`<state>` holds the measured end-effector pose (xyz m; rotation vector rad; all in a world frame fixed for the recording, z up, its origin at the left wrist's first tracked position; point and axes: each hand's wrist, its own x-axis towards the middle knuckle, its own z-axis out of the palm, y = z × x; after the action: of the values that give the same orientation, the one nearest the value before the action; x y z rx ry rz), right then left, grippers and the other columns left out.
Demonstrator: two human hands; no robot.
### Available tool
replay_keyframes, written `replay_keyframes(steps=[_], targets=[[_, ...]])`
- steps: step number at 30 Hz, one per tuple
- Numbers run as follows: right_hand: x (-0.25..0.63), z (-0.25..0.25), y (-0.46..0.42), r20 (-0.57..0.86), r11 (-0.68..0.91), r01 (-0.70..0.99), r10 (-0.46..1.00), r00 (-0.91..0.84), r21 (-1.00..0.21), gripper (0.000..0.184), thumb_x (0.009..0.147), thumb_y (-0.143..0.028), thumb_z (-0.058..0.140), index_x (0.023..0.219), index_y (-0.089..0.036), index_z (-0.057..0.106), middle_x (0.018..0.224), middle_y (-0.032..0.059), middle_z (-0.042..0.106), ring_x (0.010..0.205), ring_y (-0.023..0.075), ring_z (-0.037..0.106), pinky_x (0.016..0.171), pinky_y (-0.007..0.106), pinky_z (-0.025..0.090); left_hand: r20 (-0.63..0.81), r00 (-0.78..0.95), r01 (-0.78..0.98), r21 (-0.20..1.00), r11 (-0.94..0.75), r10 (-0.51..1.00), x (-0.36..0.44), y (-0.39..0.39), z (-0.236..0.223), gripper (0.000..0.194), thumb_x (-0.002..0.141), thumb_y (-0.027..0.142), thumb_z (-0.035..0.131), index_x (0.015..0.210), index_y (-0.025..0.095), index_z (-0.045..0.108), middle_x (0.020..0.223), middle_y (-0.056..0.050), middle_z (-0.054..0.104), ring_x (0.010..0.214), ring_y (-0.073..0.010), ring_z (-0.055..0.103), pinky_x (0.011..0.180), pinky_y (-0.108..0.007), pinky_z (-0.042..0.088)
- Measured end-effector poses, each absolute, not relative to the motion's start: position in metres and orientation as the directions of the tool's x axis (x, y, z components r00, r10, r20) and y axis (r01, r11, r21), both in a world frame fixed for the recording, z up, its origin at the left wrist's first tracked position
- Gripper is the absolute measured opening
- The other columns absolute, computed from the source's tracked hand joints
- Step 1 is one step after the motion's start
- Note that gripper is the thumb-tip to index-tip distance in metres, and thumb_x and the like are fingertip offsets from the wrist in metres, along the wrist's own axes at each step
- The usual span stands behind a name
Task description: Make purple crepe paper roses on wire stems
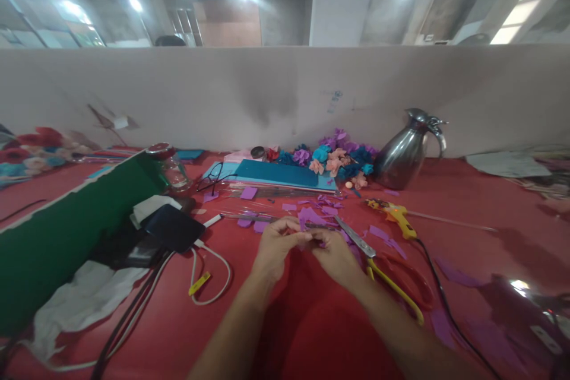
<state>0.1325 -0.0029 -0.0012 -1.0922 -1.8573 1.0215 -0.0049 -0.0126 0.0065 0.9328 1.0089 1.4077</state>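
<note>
Room: beyond a pale partition [200, 95] behind the grip, lit ceiling lamps and grey pillars show.
Tabletop: a red table [178, 332] spreads under and around both forearms.
Left hand: the left hand [276, 247] is pinched, thumb against fingers, on a purple paper piece [309, 216].
Right hand: the right hand [337, 252] is curled in, its fingertips meeting the left's; I cannot tell whether it also grips the paper.
Purple piece: at the fingertips of the grip, its upper part spreading above them.
Purple squares: one purple square [249, 192] lies beyond the grip to the left, others nearer the left fingers.
Scissors: just right of the grip, the scissors [358, 241] point their blades toward it, yellow and red handles toward the person.
Glue gun: farther right and beyond the scissors, a yellow glue gun [404, 224] lies with its black cord running toward the person.
Flowers: past the grip, slightly right, is a heap of paper flowers [335, 160] in purple, blue and peach.
Jug: right of the flowers, a metal jug [402, 154] leans.
Sheets: straight beyond the grip, blue sheets [278, 173] lie stacked.
Left side: well left of the grip, a dark flat pad [176, 228], a red-lidded jar [173, 173] and a green board [89, 231].
</note>
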Motion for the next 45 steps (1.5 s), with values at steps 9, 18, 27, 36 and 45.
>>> replay_keyframes(steps=[9, 18, 27, 36, 45], targets=[[0.1348, -0.0065, 0.0013, 0.215, 0.325, 0.269, 0.905, -0.367, -0.907, 0.024, 0.075, -0.016, 0.05, 0.076, -0.022, 0.073, 0.082, 0.0025, 0.075, 0.078, 0.0199, 0.067, 0.074, 0.031, 0.049, 0.026, 0.005, -0.257, 0.966, -0.024, 1.0, -0.0117, -0.0112, 0.0127, 0.008, 0.059, 0.023, 0.078, 0.064, 0.018, 0.076, 0.072, -0.005, 0.069, 0.071, -0.0165, 0.059, 0.07, -0.028, 0.045], [0.1335, -0.005, -0.0014, 0.215, 0.326, 0.263, 0.902, -0.375, -0.908, 0.022, 0.079, -0.021, 0.052, 0.08, -0.024, 0.074, 0.082, 0.0011, 0.076, 0.077, 0.0211, 0.067, 0.073, 0.032, 0.05, 0.02, -0.09, -0.264, 0.964, -0.043, 0.996, -0.0052, -0.0119, 0.0097, 0.009, 0.056, 0.021, 0.08, 0.058, 0.017, 0.072, 0.06, -0.001, 0.065, 0.059, -0.0129, 0.055, 0.061, -0.026, 0.044], [0.1326, -0.0054, -0.0009, 0.21, 0.348, 0.335, 0.899, -0.384, -0.876, 0.023, 0.081, -0.024, 0.051, 0.074, -0.023, 0.073, 0.075, -0.0007, 0.074, 0.071, 0.0209, 0.065, 0.067, 0.031, 0.049, 0.03, -0.069, -0.204, 0.978, -0.044, 0.997, -0.0055, -0.0135, 0.0145, 0.012, 0.054, 0.023, 0.081, 0.053, 0.017, 0.071, 0.056, -0.002, 0.063, 0.057, -0.0134, 0.054, 0.059, -0.026, 0.043], [0.1333, -0.0092, 0.0, 0.214, 0.346, 0.354, 0.908, -0.361, -0.869, 0.026, 0.074, -0.016, 0.046, 0.07, -0.021, 0.071, 0.071, 0.0003, 0.072, 0.068, 0.0204, 0.063, 0.065, 0.03, 0.048, -0.055, -0.09, -0.278, 0.96, 0.028, 0.994, -0.0027, -0.0136, 0.0111, 0.019, 0.048, 0.022, 0.084, 0.063, 0.017, 0.074, 0.063, -0.003, 0.068, 0.059, -0.0137, 0.057, 0.061, -0.026, 0.045], [0.1315, -0.0095, -0.0003, 0.223, 0.353, 0.351, 0.906, -0.36, -0.867, 0.023, 0.077, -0.023, 0.047, 0.069, -0.023, 0.069, 0.072, 0.0011, 0.072, 0.067, 0.0203, 0.062, 0.063, 0.03, 0.046, 0.002, -0.108, -0.246, 0.969, -0.029, 0.994, -0.0028, -0.0149, 0.0135, 0.015, 0.051, 0.021, 0.081, 0.049, 0.017, 0.067, 0.057, -0.001, 0.062, 0.058, -0.0128, 0.054, 0.062, -0.026, 0.043]])
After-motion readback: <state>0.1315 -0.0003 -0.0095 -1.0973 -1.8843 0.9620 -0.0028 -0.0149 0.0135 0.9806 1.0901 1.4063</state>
